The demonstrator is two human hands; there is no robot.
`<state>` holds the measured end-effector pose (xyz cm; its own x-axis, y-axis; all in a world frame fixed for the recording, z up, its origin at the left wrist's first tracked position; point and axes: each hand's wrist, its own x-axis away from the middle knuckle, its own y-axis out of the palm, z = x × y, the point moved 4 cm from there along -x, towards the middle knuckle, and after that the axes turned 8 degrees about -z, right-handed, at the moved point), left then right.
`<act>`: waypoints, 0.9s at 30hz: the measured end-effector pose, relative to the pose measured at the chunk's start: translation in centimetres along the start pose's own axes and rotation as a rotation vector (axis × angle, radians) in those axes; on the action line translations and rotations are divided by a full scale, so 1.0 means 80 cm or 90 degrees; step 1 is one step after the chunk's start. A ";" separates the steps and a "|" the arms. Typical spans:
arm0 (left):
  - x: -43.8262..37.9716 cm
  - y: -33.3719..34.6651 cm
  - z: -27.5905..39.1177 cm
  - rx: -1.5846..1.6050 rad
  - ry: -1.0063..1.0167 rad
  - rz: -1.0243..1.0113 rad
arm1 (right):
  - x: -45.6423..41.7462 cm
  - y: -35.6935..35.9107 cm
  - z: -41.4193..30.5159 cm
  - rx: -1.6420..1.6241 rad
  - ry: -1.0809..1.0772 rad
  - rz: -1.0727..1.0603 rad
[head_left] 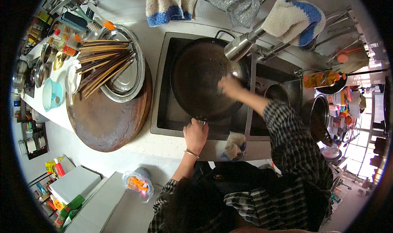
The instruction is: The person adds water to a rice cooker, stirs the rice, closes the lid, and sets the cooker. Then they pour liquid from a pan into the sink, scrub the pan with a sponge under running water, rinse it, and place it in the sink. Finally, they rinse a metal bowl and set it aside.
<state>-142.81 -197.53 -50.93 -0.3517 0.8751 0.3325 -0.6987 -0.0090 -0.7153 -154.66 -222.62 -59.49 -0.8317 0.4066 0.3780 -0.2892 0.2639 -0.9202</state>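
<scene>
A large dark wok [202,76] lies over the left basin of a double sink [165,122]. My left hand [196,134] is closed around the wok's handle at its near edge; a metal bracelet is on that wrist. Over the right part of the wok's inside is my right hand [230,86], blurred, with its fingers down near the surface; whether it holds something cannot be made out. A metal pull-out faucet head [241,47] hangs above the wok's upper right rim.
Left of the sink, a steel basin [139,79] with many chopsticks [103,61] rests on a round wooden chopping block [104,122]. A folded cloth [235,147] lies on the near counter edge. A pot [276,93] stands in the right basin. Towels [172,2] hang behind.
</scene>
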 end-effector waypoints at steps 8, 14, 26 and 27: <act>0.000 -0.006 0.003 -0.036 -0.012 -0.010 | -0.133 -0.150 -0.099 -0.113 -0.105 0.411; 0.003 0.001 -0.006 -0.015 -0.005 -0.005 | -0.032 -0.028 0.030 -0.403 0.286 -0.068; 0.003 0.001 0.000 -0.026 0.000 -0.005 | -0.088 -0.115 0.015 -0.007 0.097 0.175; 0.003 -0.002 -0.007 -0.020 -0.013 0.013 | -0.061 -0.090 0.011 0.035 0.122 0.044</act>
<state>-142.42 -197.06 -51.06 -0.3787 0.8650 0.3293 -0.6710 -0.0116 -0.7413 -148.90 -227.26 -54.81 -0.7468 0.5822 0.3214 -0.2644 0.1836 -0.9468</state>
